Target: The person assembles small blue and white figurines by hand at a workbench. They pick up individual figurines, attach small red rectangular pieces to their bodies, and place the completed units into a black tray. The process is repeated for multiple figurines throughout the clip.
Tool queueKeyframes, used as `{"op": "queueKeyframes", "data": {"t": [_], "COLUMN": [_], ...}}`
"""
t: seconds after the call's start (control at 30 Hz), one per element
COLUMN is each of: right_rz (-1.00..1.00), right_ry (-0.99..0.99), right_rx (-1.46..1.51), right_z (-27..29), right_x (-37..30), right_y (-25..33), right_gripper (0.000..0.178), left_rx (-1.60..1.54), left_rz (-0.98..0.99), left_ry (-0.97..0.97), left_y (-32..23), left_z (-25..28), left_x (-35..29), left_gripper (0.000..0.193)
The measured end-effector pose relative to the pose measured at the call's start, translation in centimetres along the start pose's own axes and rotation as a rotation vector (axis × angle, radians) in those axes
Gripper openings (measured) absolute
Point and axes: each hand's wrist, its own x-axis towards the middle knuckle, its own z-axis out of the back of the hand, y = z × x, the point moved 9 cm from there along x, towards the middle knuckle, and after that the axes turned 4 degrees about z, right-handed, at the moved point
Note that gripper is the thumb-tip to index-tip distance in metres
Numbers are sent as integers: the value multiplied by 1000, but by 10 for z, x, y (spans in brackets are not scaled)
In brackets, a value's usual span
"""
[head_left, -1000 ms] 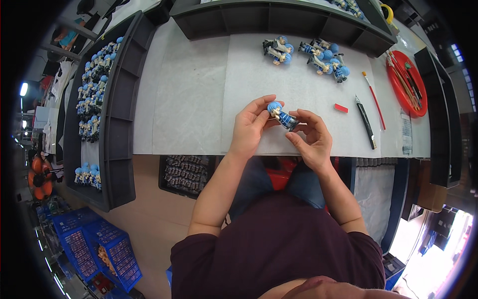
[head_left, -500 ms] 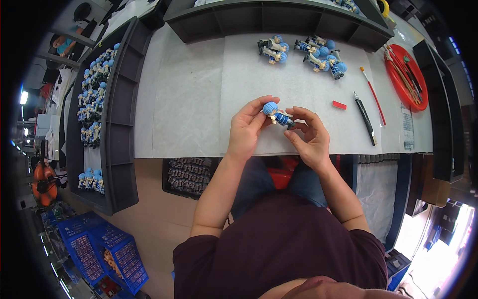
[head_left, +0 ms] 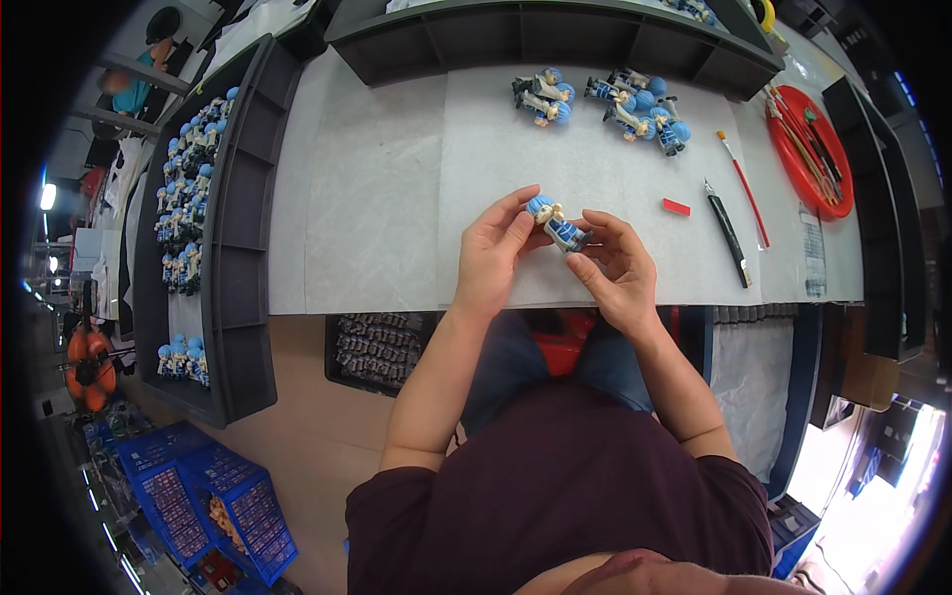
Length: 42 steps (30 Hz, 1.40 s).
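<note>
A small toy figurine [head_left: 561, 231] with blue hair and a blue and white outfit is held over the white table sheet, tilted with its head to the upper left. My left hand [head_left: 496, 238] pinches it by the head between thumb and fingers. At its feet, my right hand [head_left: 617, 266] has curled fingers and thumb around the lower end. Beyond my hands lie more such figurines, one cluster [head_left: 544, 97] straight ahead and another group [head_left: 645, 111] farther right. Right of my hands are a small red block [head_left: 676, 207], a black pen-like craft knife [head_left: 729, 236] and a red-handled paintbrush [head_left: 744, 190].
A grey tray [head_left: 243, 208] of figurines stands at the left, another grey tray [head_left: 555, 45] along the far edge. A red dish [head_left: 843, 198] of brushes sits at the right. Blue crates [head_left: 213, 496] stand on the floor lower left. A person [head_left: 134, 91] is at far left.
The figurine has been turned in my fingers, so its front now faces up more. My hands have barely moved. The person at far left has shifted.
</note>
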Motion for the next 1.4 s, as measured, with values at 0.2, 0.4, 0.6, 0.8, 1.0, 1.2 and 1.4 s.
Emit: {"op": "queueKeyframes", "data": {"t": [0.2, 0.4, 0.6, 0.8, 1.0, 1.2, 1.4], "right_rz": [-24, -39, -50, -42, -11, 66, -77], "right_ry": [-11, -23, -25, -25, -23, 12, -49], "right_rx": [-16, -22, -34, 13, 4, 8, 23], "right_z": [1, 3, 4, 3, 2, 2, 6], "right_x": [-2, -3, -3, -3, -2, -1, 0], "right_y": [-4, -5, -5, -3, 1, 11, -7], "right_gripper": [46, 46, 47, 45, 42, 40, 42], "left_rx": [31, 123, 141, 135, -3, 42, 12], "left_rz": [1, 4, 12, -21, -21, -62, -122], "left_ry": [-31, -63, -56, -28, -7, -60, 23], "left_y": [0, 4, 4, 1, -1, -3, -8], "left_z": [-1, 3, 1, 1, 2, 6, 0], "left_x": [1, 2, 2, 1, 0, -2, -3], "left_gripper": [30, 30, 30, 30, 29, 27, 33]}}
